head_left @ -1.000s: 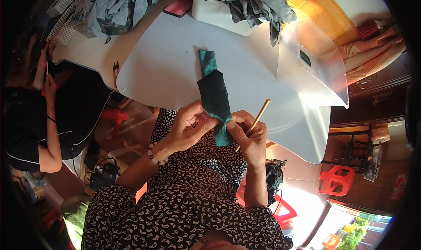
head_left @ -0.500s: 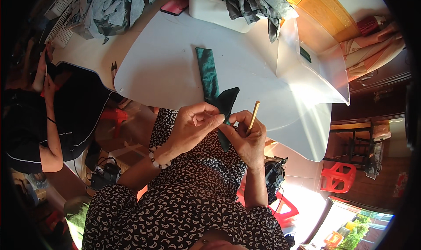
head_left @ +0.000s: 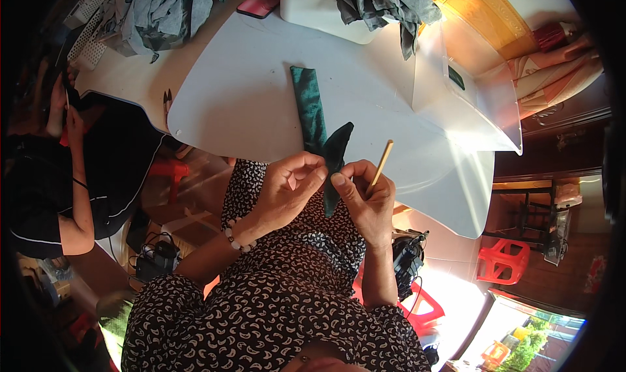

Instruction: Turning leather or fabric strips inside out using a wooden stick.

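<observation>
A dark green piece of velvety fabric [head_left: 336,147] with a pointed upper end hangs between my hands, over the near table edge. My left hand [head_left: 277,196] pinches its left side between thumb and forefinger. The thumb and forefinger of my right hand [head_left: 372,209] close on its right edge. A thin wooden stick [head_left: 383,160] slants up out of that same hand, its lower end hidden by the fingers. Beyond my left fingers a long, shiny green fabric strip [head_left: 308,104] lies on the white table; whether it joins the piece in my hands I cannot tell.
Grey fabric scraps hang over a white bin [head_left: 319,18] at the table's far side, beside a red phone [head_left: 259,1]. A translucent tray [head_left: 479,111] stands at right with a green piece inside. At left a co-worker in black [head_left: 85,170] holds something.
The green fabric piece has been raised slightly and turned more upright. My right thumb has shifted to its right edge, and the stick has risen a little.
</observation>
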Action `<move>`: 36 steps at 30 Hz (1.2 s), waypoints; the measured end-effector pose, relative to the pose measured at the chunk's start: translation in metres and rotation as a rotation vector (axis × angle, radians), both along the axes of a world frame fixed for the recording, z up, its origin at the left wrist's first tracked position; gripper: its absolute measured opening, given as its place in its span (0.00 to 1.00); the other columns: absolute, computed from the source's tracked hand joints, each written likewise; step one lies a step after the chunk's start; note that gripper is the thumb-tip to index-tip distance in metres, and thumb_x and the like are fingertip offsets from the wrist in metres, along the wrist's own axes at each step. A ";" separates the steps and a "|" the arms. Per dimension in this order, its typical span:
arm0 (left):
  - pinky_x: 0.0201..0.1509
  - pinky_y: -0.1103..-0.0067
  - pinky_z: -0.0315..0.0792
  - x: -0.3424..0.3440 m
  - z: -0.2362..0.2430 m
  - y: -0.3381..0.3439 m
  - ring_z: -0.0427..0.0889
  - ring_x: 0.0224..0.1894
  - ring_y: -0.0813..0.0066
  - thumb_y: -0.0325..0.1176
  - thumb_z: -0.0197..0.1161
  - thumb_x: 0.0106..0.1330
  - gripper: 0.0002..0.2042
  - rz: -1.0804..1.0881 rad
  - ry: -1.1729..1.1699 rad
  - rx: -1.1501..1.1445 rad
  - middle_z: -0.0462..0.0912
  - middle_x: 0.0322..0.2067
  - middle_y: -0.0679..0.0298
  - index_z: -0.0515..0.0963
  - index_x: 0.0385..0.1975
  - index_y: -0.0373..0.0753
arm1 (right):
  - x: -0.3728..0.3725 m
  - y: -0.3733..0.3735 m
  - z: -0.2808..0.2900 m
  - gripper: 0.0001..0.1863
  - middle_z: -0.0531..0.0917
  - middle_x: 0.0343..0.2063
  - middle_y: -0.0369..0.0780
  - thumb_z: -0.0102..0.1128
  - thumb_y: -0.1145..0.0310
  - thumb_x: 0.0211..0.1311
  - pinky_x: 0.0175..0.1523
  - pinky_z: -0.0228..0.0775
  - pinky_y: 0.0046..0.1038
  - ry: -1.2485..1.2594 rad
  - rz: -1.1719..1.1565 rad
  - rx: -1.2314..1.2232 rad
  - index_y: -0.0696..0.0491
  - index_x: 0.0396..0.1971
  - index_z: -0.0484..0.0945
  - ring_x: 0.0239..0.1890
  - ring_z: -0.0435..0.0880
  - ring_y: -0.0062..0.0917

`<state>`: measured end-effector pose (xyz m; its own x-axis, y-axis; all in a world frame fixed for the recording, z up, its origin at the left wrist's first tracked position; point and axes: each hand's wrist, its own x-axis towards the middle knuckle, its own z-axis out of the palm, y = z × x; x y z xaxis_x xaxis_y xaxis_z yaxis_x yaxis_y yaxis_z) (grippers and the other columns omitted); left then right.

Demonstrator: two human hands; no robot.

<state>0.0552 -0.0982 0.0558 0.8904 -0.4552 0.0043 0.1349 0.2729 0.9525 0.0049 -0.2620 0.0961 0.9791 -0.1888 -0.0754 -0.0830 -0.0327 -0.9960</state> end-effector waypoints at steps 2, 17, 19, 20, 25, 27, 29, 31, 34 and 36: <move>0.47 0.77 0.81 -0.001 -0.003 0.001 0.82 0.39 0.79 0.29 0.58 0.71 0.08 -0.004 -0.054 0.053 0.81 0.37 0.64 0.76 0.43 0.30 | 0.000 0.003 0.002 0.08 0.74 0.21 0.26 0.65 0.71 0.65 0.25 0.54 0.11 0.015 0.018 -0.074 0.58 0.32 0.76 0.22 0.66 0.05; 0.45 0.77 0.84 -0.004 -0.008 -0.005 0.84 0.37 0.78 0.32 0.60 0.71 0.09 -0.030 0.320 -0.275 0.82 0.35 0.62 0.76 0.41 0.32 | 0.003 0.004 0.002 0.05 0.75 0.26 0.29 0.64 0.79 0.57 0.28 0.60 0.16 -0.318 0.138 -0.334 0.57 0.28 0.76 0.27 0.71 0.11; 0.44 0.77 0.84 -0.002 -0.015 -0.005 0.83 0.35 0.79 0.33 0.61 0.70 0.08 -0.022 0.303 -0.246 0.82 0.32 0.64 0.76 0.37 0.33 | 0.000 0.005 -0.002 0.05 0.74 0.25 0.29 0.64 0.78 0.58 0.28 0.59 0.15 -0.213 0.073 -0.165 0.57 0.29 0.75 0.26 0.70 0.10; 0.44 0.77 0.84 -0.002 -0.015 -0.005 0.83 0.35 0.79 0.33 0.61 0.70 0.08 -0.022 0.304 -0.247 0.82 0.32 0.64 0.76 0.37 0.33 | -0.001 0.005 -0.004 0.06 0.74 0.24 0.29 0.64 0.77 0.59 0.28 0.59 0.14 -0.110 0.007 0.004 0.57 0.29 0.74 0.25 0.69 0.09; 0.37 0.84 0.80 -0.008 -0.008 -0.016 0.80 0.31 0.84 0.31 0.61 0.70 0.07 0.096 0.240 -0.228 0.80 0.28 0.69 0.73 0.31 0.36 | -0.001 0.003 -0.010 0.08 0.73 0.23 0.29 0.64 0.74 0.61 0.27 0.56 0.13 -0.040 -0.089 -0.022 0.57 0.30 0.73 0.24 0.66 0.07; 0.35 0.86 0.76 -0.008 -0.013 -0.017 0.78 0.29 0.87 0.30 0.61 0.70 0.07 0.140 0.171 -0.225 0.79 0.27 0.71 0.73 0.31 0.36 | 0.000 0.002 -0.009 0.08 0.73 0.23 0.28 0.65 0.74 0.61 0.27 0.56 0.13 -0.022 -0.103 -0.011 0.58 0.31 0.73 0.24 0.66 0.07; 0.32 0.88 0.72 -0.006 -0.017 -0.017 0.75 0.28 0.89 0.30 0.61 0.71 0.08 0.184 0.103 -0.223 0.77 0.26 0.72 0.72 0.30 0.36 | 0.000 -0.001 -0.008 0.11 0.73 0.24 0.30 0.64 0.67 0.65 0.27 0.57 0.15 -0.042 -0.176 -0.041 0.58 0.33 0.73 0.23 0.66 0.09; 0.29 0.89 0.65 -0.002 -0.021 -0.015 0.70 0.26 0.92 0.29 0.61 0.71 0.08 0.221 -0.041 -0.156 0.75 0.25 0.73 0.72 0.30 0.36 | -0.005 -0.005 -0.001 0.13 0.73 0.24 0.32 0.60 0.63 0.68 0.27 0.59 0.18 -0.033 -0.131 -0.295 0.59 0.34 0.73 0.23 0.68 0.12; 0.27 0.90 0.63 0.000 -0.020 -0.014 0.69 0.25 0.92 0.28 0.62 0.69 0.08 0.255 -0.110 -0.118 0.75 0.25 0.74 0.73 0.29 0.34 | -0.018 0.001 0.010 0.21 0.75 0.25 0.39 0.52 0.53 0.72 0.29 0.66 0.28 -0.127 -0.187 -0.537 0.60 0.37 0.75 0.22 0.75 0.24; 0.26 0.90 0.62 0.003 -0.019 -0.012 0.68 0.25 0.93 0.28 0.63 0.69 0.08 0.260 -0.144 -0.043 0.75 0.25 0.73 0.73 0.29 0.34 | -0.029 -0.011 0.005 0.22 0.76 0.28 0.41 0.52 0.52 0.72 0.30 0.68 0.33 -0.133 0.002 -0.653 0.60 0.38 0.75 0.23 0.77 0.29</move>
